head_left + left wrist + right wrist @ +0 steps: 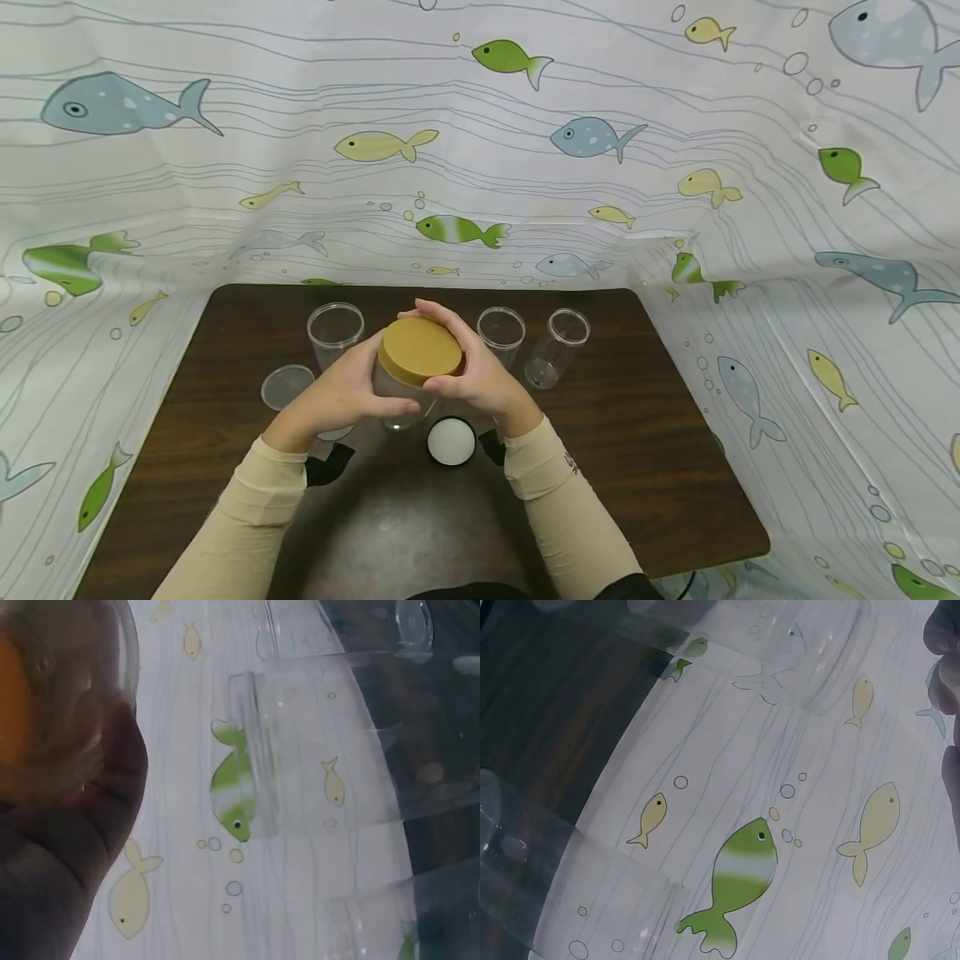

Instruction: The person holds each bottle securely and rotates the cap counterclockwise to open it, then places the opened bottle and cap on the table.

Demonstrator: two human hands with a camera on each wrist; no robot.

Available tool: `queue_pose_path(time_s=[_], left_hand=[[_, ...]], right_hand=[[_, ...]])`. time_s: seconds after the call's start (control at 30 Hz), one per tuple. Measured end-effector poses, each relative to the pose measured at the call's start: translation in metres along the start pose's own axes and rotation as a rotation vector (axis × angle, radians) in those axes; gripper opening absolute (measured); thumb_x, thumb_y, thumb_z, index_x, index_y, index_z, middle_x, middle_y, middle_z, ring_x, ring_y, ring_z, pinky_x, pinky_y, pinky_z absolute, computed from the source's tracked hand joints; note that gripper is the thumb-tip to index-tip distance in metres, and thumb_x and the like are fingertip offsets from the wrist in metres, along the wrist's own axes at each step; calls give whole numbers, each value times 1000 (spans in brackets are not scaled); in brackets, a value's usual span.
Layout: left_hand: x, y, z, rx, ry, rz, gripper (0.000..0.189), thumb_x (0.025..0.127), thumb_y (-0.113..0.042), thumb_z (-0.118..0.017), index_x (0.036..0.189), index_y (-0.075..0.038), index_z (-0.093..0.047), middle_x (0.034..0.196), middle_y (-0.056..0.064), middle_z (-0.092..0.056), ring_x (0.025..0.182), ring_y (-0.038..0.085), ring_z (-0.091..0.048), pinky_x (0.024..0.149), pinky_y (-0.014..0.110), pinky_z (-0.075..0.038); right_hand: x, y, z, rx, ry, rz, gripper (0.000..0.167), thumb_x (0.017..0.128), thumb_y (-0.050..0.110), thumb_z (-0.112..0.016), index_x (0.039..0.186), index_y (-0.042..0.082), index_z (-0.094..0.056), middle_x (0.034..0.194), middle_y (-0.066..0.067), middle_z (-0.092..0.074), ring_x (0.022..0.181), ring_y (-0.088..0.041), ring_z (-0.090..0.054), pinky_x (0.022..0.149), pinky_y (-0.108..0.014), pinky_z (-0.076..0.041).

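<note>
Both hands are around a clear jar (pixel 399 414) with a mustard-yellow lid (pixel 420 350), held up above the table and tilted. The left hand (pixel 339 398) grips the jar's body from the left, thumb along the near side. At the lid's right edge is the thumb of the right hand (pixel 483 377), while its fingers reach round behind. In the left wrist view, the left hand (pixel 60 847) is against the jar's clear wall (pixel 97 667), with the lid showing orange. Only part of the right hand (pixel 946 667) shows in the right wrist view.
Open clear jars stand behind the hands: one (pixel 335 325) at left, another (pixel 501 329) and a narrower one (pixel 555 354) at right. A clear lid (pixel 287 387) and a white, black-rimmed disc (pixel 452 441) lie on the dark wooden table (pixel 637 467). Fish-print sheeting (pixel 480 192) surrounds it.
</note>
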State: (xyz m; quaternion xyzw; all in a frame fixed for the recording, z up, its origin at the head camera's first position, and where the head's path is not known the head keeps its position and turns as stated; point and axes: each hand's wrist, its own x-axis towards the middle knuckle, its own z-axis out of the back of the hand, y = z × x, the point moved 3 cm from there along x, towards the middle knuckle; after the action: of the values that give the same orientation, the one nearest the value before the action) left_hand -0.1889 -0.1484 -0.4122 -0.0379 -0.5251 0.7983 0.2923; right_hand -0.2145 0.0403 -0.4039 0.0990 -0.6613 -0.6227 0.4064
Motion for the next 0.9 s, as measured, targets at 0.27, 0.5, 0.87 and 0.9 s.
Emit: queue_pose_path(time_s=[0.27,0.5,0.87,0.9], left_hand=[[-1,6,0,-9,-52,27,79,77,-21,-89,143,-11,-45,122,4,-62,106,21,-60,91,42,-51],[0,9,-1,161,-249,60,94,73,-25,-93,148,-5,-41,133,13,-54,116,30,-55,93,53,-49],[3,7,-14,412,-412,-16,93,63,-11,-92,141,5,-44,129,22,-55,114,39,-52,98,56,-43],[3,7,-14,411,-413,-23,93,62,-11,-93,140,5,-44,128,21,-55,114,38,-52,98,56,-43]], right_hand=[[-1,-8,-5,50,-59,-13,116,80,57,-81,161,9,-13,161,-15,-28,138,-24,-39,109,-32,-39],[-7,-14,-27,-171,-353,-99,127,71,76,-75,162,21,-6,162,-6,-26,143,-18,-35,116,-41,-31],[-3,-15,-46,-163,-643,-176,91,79,57,-82,148,22,-34,142,-3,-44,121,-20,-52,96,-39,-50],[-4,-14,-46,-155,-641,-176,87,80,54,-82,147,21,-35,142,-3,-45,120,-21,-52,96,-39,-50]])
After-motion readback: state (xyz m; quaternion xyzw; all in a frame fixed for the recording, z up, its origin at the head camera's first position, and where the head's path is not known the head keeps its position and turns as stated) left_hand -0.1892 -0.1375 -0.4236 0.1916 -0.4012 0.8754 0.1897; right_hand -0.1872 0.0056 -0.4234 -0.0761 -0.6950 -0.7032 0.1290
